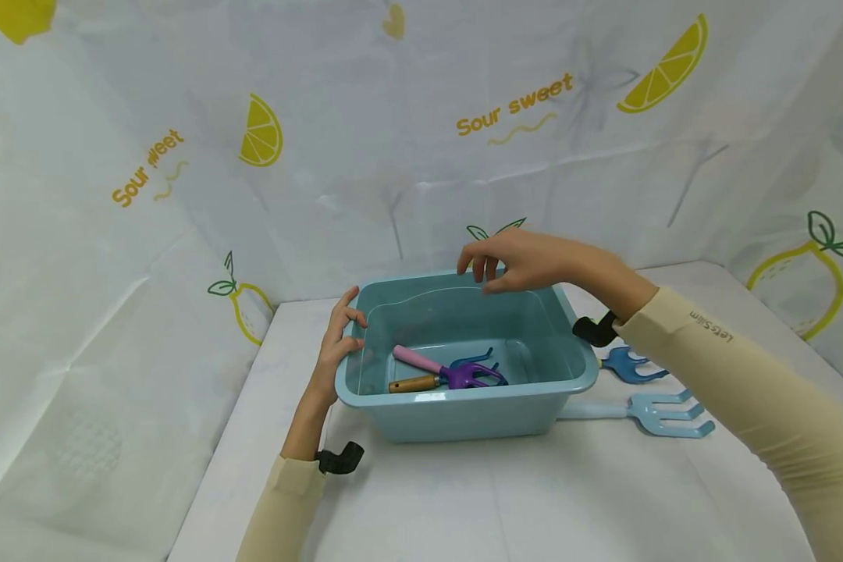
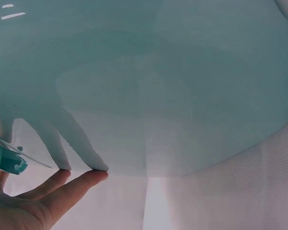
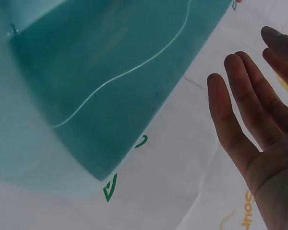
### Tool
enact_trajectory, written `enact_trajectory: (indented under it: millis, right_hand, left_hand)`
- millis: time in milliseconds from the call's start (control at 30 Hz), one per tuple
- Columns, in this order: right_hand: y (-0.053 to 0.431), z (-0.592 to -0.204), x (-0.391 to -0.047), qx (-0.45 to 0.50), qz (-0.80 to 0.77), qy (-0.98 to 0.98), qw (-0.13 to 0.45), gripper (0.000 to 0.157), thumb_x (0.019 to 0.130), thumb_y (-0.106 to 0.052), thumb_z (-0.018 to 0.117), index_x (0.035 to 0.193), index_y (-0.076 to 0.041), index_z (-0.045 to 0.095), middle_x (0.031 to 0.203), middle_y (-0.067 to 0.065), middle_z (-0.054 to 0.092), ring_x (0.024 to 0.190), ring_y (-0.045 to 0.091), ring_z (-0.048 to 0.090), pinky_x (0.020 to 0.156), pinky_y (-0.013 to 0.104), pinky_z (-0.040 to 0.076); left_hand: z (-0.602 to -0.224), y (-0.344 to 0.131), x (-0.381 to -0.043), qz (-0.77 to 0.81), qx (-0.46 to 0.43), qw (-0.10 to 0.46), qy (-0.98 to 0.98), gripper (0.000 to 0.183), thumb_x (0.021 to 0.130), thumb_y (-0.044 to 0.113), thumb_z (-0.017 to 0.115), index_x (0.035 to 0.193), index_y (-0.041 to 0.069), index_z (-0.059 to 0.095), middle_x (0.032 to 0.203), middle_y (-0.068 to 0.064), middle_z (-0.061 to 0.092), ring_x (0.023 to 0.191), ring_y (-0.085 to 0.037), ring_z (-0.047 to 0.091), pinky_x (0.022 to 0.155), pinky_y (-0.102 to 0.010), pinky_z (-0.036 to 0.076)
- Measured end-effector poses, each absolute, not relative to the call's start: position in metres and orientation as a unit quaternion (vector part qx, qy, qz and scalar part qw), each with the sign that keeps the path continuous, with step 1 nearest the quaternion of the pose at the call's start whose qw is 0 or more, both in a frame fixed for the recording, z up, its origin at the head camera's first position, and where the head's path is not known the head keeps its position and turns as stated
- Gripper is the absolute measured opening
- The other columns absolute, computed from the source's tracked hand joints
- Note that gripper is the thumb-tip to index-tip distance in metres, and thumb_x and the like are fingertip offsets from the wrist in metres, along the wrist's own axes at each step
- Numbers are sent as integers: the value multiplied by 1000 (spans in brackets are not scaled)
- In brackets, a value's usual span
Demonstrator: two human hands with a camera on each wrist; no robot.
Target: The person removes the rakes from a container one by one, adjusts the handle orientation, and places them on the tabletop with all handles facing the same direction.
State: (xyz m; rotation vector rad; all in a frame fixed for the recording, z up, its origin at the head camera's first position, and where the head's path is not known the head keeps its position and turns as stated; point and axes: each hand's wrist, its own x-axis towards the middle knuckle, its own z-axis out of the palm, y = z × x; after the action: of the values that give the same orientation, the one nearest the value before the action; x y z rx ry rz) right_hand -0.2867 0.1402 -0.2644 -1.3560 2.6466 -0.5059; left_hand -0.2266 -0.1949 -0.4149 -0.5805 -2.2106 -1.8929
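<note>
A light-blue plastic tub stands on the white table. My left hand holds its left rim, with bent fingers over the edge; in the left wrist view, fingertips touch the glossy blue wall. Over the tub's far rim hovers my right hand, palm down and fingers loosely bent, with nothing in it. The right wrist view shows these fingers spread beside the tub wall. Inside the tub lie a purple hand rake with a pink handle and a blue rake; a wooden handle lies beside them.
Right of the tub, a light-blue garden fork lies on the table, its handle reaching to the tub. A darker blue hand rake lies behind it, partly hidden. A white lemon-print sheet hangs behind the table.
</note>
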Motion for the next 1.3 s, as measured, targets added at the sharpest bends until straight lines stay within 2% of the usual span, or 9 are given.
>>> enact_trajectory:
  millis: [300,533,767,1067,1233,1300]
  right_hand:
    - [106,-281,-293,-482,-141,859,100,34,95,-16,70,128,-16,63,111,6,74,102,21,71,93,46,56]
    - [86,-294,-297,-489,-151,849,129,38,95,-19,69,132,-15,61,114,6,73,105,21,71,92,43,57]
    - [68,-302,-300,-495,-163,841,144,41,94,-17,71,133,-14,61,113,9,73,103,22,73,89,40,58]
    - [53,-317,-306,-480,-167,838,196,49,96,-17,71,142,-14,55,115,13,71,103,22,73,90,39,58]
    - [45,-325,-311,-468,-160,840,224,52,97,-16,69,146,-12,52,116,13,71,90,20,73,78,41,61]
    - [41,-328,-313,-461,-157,841,235,54,97,-16,69,148,-12,50,116,13,70,83,19,72,75,42,61]
  left_hand:
    - [-415,-195,-228,-634,-198,85,-743,32,79,12,42,108,-2,42,174,-7,12,158,-35,16,116,-66,20]
    - [-415,-196,-229,-632,-195,85,-745,33,79,12,42,108,-3,42,173,0,15,158,-34,15,117,-66,18]
    - [-416,-197,-229,-628,-190,87,-750,34,80,12,41,109,-4,42,173,-1,15,158,-34,16,117,-66,19]
    - [-416,-196,-229,-625,-189,86,-752,34,79,11,42,109,-5,42,172,3,17,158,-34,17,117,-67,20]
    - [-416,-197,-230,-629,-192,85,-748,30,80,11,42,106,-3,42,173,-6,14,158,-36,15,118,-70,17]
    - [-416,-197,-230,-628,-192,86,-750,29,80,12,42,106,-2,42,173,-5,14,158,-36,14,118,-71,16]
